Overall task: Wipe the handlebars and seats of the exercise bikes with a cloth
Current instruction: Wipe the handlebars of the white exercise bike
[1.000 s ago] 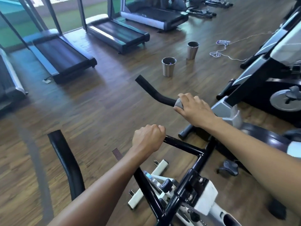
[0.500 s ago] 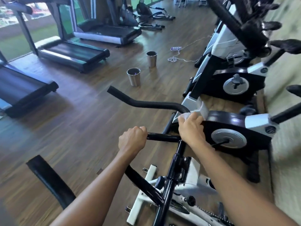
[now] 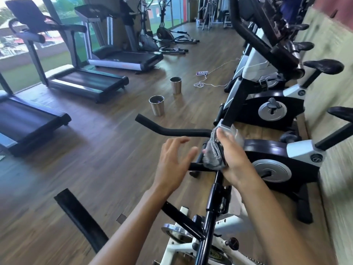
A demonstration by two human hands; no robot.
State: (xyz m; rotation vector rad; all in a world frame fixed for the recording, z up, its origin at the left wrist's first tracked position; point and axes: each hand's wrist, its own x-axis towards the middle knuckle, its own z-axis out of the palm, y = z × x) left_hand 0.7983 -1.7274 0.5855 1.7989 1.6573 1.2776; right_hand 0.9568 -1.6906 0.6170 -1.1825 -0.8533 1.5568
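Cloth (image 3: 213,152), grey and bunched, sits wrapped over the middle of the black handlebars (image 3: 172,131) of a white-framed exercise bike (image 3: 211,211), where the person's right hand (image 3: 232,155) grips it against the bar. The left hand (image 3: 174,159) is held just to the left of the cloth, over the lower crossbar, fingers spread and loose, grasping nothing; whether it touches the bar cannot be told. One handlebar arm reaches out to the left over the wooden floor (image 3: 95,159). Beyond it, two metal cups (image 3: 157,105) stand upright on the floor, well apart from the bike, with a white power strip (image 3: 202,73) and its cord lying farther back. A row of treadmills (image 3: 86,83) lines the windows at left. At right, more exercise bikes (image 3: 273,155) stand along the wall, one black seat (image 3: 322,66) plainly in view.
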